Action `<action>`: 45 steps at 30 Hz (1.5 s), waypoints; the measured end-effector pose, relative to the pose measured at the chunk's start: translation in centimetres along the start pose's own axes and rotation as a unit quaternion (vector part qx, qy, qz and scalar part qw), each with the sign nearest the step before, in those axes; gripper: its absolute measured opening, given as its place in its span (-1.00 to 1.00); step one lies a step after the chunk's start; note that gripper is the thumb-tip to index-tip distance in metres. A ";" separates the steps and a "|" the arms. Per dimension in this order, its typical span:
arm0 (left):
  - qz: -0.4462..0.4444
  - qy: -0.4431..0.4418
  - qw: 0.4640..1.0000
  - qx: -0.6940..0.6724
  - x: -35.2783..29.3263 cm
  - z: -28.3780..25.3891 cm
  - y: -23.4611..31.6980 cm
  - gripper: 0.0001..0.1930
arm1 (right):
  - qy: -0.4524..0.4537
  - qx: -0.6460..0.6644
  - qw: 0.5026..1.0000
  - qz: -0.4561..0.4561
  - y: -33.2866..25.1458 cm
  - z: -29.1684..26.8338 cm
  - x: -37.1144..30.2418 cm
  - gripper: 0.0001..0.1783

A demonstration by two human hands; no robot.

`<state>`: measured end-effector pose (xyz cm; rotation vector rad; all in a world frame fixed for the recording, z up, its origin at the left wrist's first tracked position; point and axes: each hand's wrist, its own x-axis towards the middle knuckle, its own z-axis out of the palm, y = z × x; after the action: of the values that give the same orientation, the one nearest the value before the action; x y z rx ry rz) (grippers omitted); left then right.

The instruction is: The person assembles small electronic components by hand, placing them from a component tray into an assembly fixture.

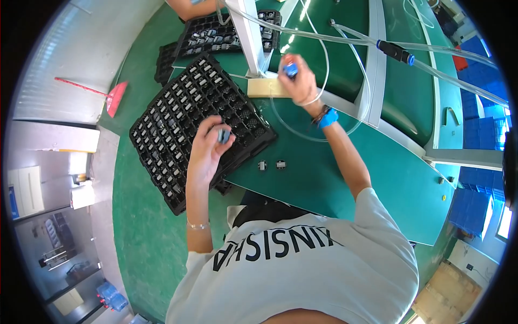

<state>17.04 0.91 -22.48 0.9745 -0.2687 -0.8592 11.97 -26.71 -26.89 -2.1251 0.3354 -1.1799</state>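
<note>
My left hand [204, 146] is raised over the near black tray [249, 121], its fingers closed on a small grey part [223, 135]. Rows of pockets fill that tray, many with small metallic parts in them. My right hand [302, 83] is wrapped around a small blue object [291, 69], mostly covered by the fingers, so its kind does not show. It is held above a pale yellow block [264, 88] beside the white post. Between my arms, two small metal parts [271, 165] lie on the green tabletop [334, 186].
Another person's arm [194, 7] reaches in at the top, by a second black tray [197, 46] of parts. A white post [247, 38] rises from the bench. Clear hoses with a black-and-blue connector [395, 52] cross the upper right. A red dustpan [115, 99] is at the left.
</note>
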 end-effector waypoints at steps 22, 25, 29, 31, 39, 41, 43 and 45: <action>0.150 -0.007 0.986 0.068 -5.9 2.4 0.6 -0.64 | -0.130 0.270 0.909 0.289 1.7 -2.6 0.5 -0.69; 0.159 0.019 0.984 0.082 -5.2 3.7 0.3 -0.63 | -0.205 0.573 0.669 0.426 -8.8 -2.7 -1.3 -0.58; 0.180 0.016 0.976 0.124 -4.1 4.9 0.2 -0.66 | -0.244 0.572 0.628 0.467 -13.1 -3.0 -2.8 -0.55; 0.192 -0.001 0.972 0.137 -3.9 5.3 0.1 -0.67 | -0.257 0.568 0.624 0.471 -13.3 -3.1 -3.3 -0.55; 0.169 0.004 0.974 0.152 -3.7 6.0 -0.5 -0.58 | -0.317 0.533 0.619 0.483 -14.4 -3.8 -4.4 -0.57; 0.170 0.002 0.977 0.127 -4.0 6.3 -0.4 -0.51 | -0.330 0.516 0.625 0.483 -14.8 -4.0 -4.7 -0.56; 0.170 0.001 0.980 0.102 -4.0 6.4 -0.6 -0.44 | -0.327 0.514 0.642 0.466 -15.0 -4.4 -4.7 -0.56; 0.179 0.020 0.973 0.146 -4.1 6.4 -1.3 -0.33 | -0.325 0.510 0.659 0.447 -14.7 -4.2 -4.9 -0.56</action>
<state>10.16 -0.37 -19.31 1.1712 -0.5294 -0.4755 4.33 -15.14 -18.74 -0.9474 0.2257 0.1084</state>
